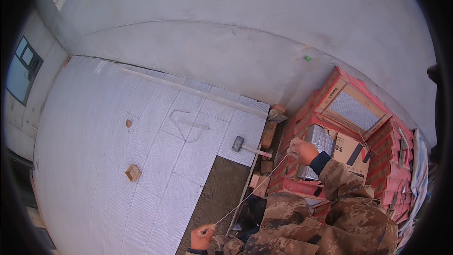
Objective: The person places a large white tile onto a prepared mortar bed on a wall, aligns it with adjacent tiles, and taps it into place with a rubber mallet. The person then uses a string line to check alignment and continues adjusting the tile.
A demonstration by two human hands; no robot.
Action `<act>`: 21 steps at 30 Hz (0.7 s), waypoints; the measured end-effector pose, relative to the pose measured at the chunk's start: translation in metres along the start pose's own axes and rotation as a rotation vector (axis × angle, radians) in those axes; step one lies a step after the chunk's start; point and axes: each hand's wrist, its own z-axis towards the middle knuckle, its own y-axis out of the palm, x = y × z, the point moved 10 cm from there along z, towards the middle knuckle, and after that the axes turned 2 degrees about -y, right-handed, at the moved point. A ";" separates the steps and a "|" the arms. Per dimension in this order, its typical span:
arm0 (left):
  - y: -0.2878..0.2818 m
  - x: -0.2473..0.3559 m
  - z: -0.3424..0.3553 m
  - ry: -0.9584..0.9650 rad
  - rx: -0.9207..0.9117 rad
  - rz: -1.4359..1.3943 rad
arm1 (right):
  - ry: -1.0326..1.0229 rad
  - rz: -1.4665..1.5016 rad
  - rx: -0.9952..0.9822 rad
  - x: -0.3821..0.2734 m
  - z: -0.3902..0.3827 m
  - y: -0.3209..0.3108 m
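A thin pale string (252, 192) runs taut and slanting between my two hands. My left hand (202, 237), low in the picture, pinches its near end beside the bare mortar bed (219, 186). Higher and to the right, my right hand (306, 152) is closed on the other end, in front of the tile cartons; something whitish shows at its fingers. A mallet (239, 143) with a dark head and pale handle lies on the grey-white floor tiles (155, 165), left of my right hand. The string passes over the edge of the mortar strip.
Red-sided tile cartons (356, 101) are stacked at the right by the wall. Brick pieces (268, 134) line the tile edge. A long straight bar (203, 93) lies across the tiles. A small box-like block (133, 173) and a thin bent rod (172, 122) rest there too.
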 end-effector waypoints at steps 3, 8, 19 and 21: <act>0.001 0.008 0.009 -0.016 -0.007 0.048 | 0.051 0.003 0.159 0.021 -0.005 -0.023; 0.011 0.012 0.014 -0.056 -0.015 0.004 | 0.262 -0.026 0.218 0.056 -0.013 -0.032; 0.039 0.033 0.027 -0.077 -0.036 -0.018 | 0.680 0.882 0.468 0.165 -0.040 0.037; 0.039 0.028 0.027 -0.129 -0.033 -0.027 | 0.735 1.145 0.563 0.184 -0.049 0.057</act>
